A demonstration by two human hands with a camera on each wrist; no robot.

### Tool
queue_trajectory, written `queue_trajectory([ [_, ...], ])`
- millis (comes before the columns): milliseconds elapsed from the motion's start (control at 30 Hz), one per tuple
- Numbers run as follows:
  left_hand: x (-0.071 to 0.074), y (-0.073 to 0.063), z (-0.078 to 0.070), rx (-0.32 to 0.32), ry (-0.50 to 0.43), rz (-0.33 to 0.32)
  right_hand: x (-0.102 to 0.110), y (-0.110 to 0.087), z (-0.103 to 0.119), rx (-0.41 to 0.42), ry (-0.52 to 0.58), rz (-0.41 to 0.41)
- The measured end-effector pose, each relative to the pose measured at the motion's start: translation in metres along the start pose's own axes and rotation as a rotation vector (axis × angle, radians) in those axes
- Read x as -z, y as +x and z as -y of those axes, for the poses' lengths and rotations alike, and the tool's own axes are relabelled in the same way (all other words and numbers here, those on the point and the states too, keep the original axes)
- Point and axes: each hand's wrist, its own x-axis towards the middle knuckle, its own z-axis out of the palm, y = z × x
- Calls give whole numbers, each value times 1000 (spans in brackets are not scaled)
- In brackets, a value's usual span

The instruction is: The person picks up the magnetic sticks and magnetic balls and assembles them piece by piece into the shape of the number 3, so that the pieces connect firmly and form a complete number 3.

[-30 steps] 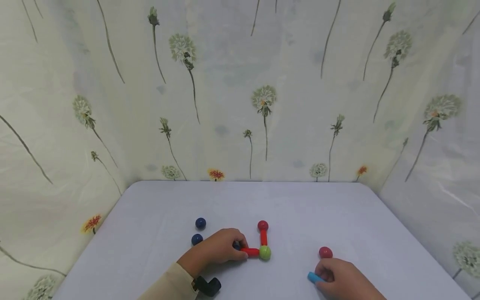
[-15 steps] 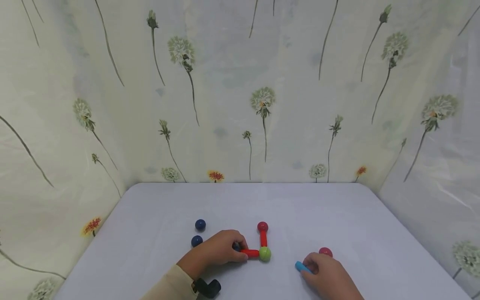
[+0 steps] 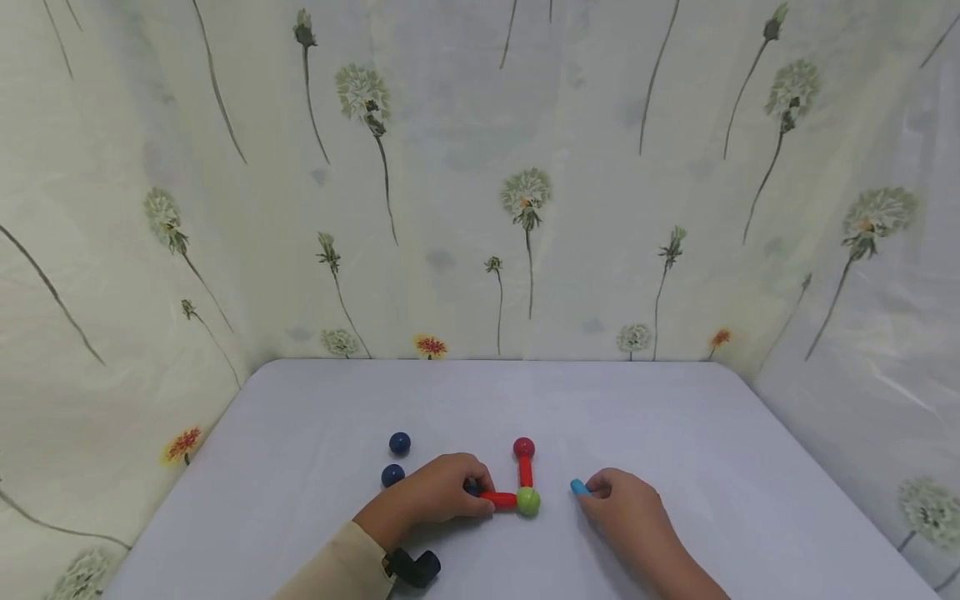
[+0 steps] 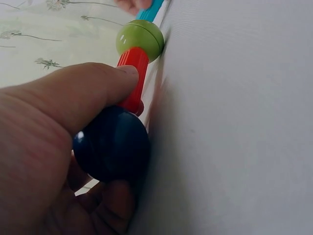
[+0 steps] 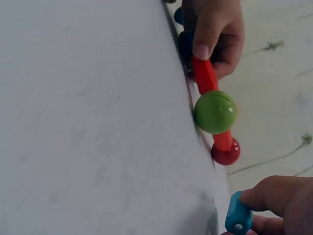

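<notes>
My left hand (image 3: 442,492) grips a red rod (image 3: 501,501), thumb on top, with its fingers around a dark blue ball (image 4: 112,144) at the rod's near end. A green ball (image 3: 528,502) joins that rod to a second red rod (image 3: 525,472), which is capped by a red ball (image 3: 523,447); together they form an L on the table. Between thumb and fingers, my right hand (image 3: 626,512) pinches a short light blue rod (image 5: 238,215). This rod points toward the green ball, with a gap between them in the head view.
Two loose dark blue balls lie left of the left hand, one farther back (image 3: 400,443) and the other nearer (image 3: 393,476). The white table (image 3: 300,417) meets a dandelion-print cloth (image 3: 450,208) at its back and sides. A black strap device (image 3: 414,568) sits on the left wrist.
My right hand has carried the light blue rod left and farther back, toward the green ball. A loose red ball at the right is now hidden behind that hand. The left hand stays put.
</notes>
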Motion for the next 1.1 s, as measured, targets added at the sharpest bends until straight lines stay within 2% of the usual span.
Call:
queue_trajectory([
  [167, 0, 2, 1, -18, -15, 2, -5, 14, 17, -14, 48, -3],
  [367, 0, 5, 4, -23, -5, -4, -12, 30, 30, 23, 120, -36],
  [633, 0, 4, 5, -16, -11, 0, -18, 43, 43, -11, 254, -16],
  [933, 2, 3, 4, -9, -17, -5, -23, 59, 59, -50, 360, -33],
  [1100, 2, 3, 6, -39, -25, 2, -28, 63, 66, -53, 405, -33],
])
